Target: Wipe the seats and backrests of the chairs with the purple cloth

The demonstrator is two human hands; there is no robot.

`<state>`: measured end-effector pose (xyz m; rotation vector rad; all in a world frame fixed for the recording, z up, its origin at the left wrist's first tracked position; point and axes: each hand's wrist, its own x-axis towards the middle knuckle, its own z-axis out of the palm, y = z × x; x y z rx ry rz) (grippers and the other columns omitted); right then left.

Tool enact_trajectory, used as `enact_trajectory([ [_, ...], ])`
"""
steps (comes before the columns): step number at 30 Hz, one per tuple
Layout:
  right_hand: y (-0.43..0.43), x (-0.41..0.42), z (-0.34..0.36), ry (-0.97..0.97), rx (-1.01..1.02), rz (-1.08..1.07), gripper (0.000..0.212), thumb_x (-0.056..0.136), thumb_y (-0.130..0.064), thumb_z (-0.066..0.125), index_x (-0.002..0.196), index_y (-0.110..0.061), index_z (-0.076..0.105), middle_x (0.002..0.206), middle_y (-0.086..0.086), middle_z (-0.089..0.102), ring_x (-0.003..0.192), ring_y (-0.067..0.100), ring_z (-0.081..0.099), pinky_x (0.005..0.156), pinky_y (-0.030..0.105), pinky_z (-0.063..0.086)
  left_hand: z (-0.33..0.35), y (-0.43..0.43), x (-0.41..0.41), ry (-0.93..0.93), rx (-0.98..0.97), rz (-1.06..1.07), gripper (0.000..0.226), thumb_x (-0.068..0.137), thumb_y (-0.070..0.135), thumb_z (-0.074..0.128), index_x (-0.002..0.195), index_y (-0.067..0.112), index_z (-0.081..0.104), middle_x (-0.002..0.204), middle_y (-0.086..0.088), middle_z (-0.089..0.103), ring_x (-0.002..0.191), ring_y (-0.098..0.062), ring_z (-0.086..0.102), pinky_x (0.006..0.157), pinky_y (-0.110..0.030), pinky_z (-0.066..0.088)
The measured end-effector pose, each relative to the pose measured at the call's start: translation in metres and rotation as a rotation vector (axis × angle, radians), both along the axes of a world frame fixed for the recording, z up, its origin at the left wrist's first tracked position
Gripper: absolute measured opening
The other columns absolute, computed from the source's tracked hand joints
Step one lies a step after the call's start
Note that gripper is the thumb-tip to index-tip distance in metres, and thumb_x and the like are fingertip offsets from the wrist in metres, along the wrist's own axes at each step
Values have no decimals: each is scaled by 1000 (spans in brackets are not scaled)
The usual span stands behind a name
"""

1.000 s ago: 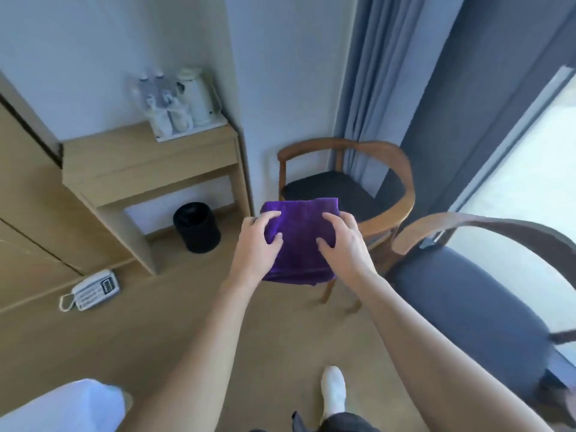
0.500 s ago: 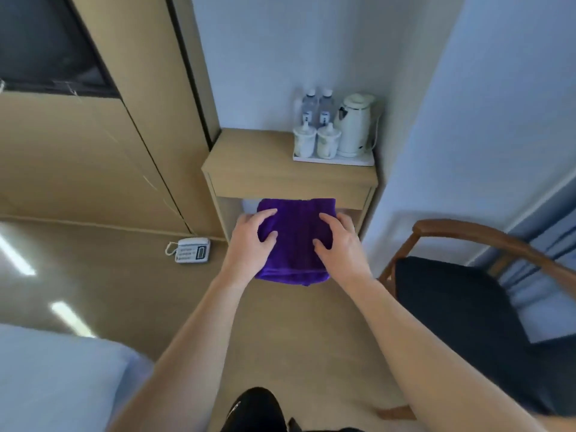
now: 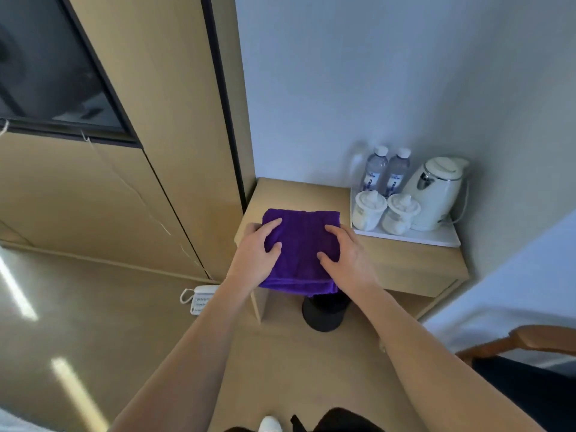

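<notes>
**Head view.** The left hand (image 3: 254,258) and right hand (image 3: 350,260) grip the folded purple cloth (image 3: 300,244) by its two sides, digits curled over its top. The cloth is over the near-left corner of a wooden side table (image 3: 405,266); whether it touches the tabletop cannot be told. At 2 o'clock from the cloth, a white tray (image 3: 436,239) bears a kettle (image 3: 436,194), two water bottles (image 3: 386,169) and two lidded cups (image 3: 369,210). A black bin (image 3: 324,316) stands at 6 o'clock and a telephone (image 3: 202,297) lies on the floor at 8 o'clock. The chair (image 3: 530,341) is at the frame's 4 o'clock and a dark screen (image 3: 46,73) at its 10 o'clock.
</notes>
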<state>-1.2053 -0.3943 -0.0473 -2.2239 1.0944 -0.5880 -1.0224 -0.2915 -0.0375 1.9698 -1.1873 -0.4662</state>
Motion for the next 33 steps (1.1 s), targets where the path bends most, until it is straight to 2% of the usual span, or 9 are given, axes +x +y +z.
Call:
enact_trajectory([
  [4,-55,45,-9,27,54,3,61,88,-22,70,143,-20,44,146,-5,41,123,15,52,101,28,46,-5,-56,44,-12,87,-39,57,98,18,56,151,31,38,137,-3,38,116,-15,50,99,-23,43],
  [9,-131,94,-29,66,47,-29,59,90,-24,66,143,-22,42,149,-6,39,121,15,53,92,26,45,-20,-131,84,-20,173,-16,58,102,19,53,154,31,30,146,-6,35,125,-20,48,102,-27,44],
  [13,-168,122,-40,84,86,-5,60,91,-23,64,146,-20,39,152,-4,36,121,19,54,95,31,46,-32,-177,112,-31,242,18,57,102,20,52,153,33,30,150,-8,34,130,-24,45,106,-33,43],
  [16,-189,138,-46,127,146,-28,61,93,-22,62,148,-19,37,154,-2,34,122,20,54,97,34,48,-43,-203,127,-22,282,24,56,102,20,52,153,33,31,149,-8,36,128,-23,46,103,-33,45],
  [19,-206,150,-54,170,191,-37,60,94,-22,61,149,-19,36,155,0,32,124,22,53,98,38,49,-61,-221,138,-26,306,17,56,101,21,53,152,33,32,144,-7,40,126,-22,48,106,-36,46],
  [25,-218,165,-91,264,249,-76,60,95,-20,61,149,-22,36,155,0,33,128,22,50,102,36,48,-107,-237,160,-78,363,-57,58,98,24,58,151,34,34,140,-4,47,123,-21,50,106,-38,45],
  [28,-216,167,-107,414,256,-60,61,95,-20,61,150,-24,36,153,3,36,127,27,48,104,38,46,-127,-232,160,-155,424,-75,57,97,28,59,149,37,37,137,-3,50,122,-20,49,104,-38,43],
  [31,-216,160,-109,515,297,-67,60,96,-29,60,150,-32,35,152,5,35,131,33,40,106,41,40,-128,-228,155,-233,500,-14,54,98,32,56,147,40,37,141,-6,44,130,-30,38,112,-46,34],
  [33,-222,158,-90,501,342,-103,58,94,-31,61,148,-32,39,149,6,37,132,34,40,110,42,37,-101,-234,157,-152,443,110,50,97,30,55,145,36,41,142,-10,41,131,-32,36,112,-48,33],
])
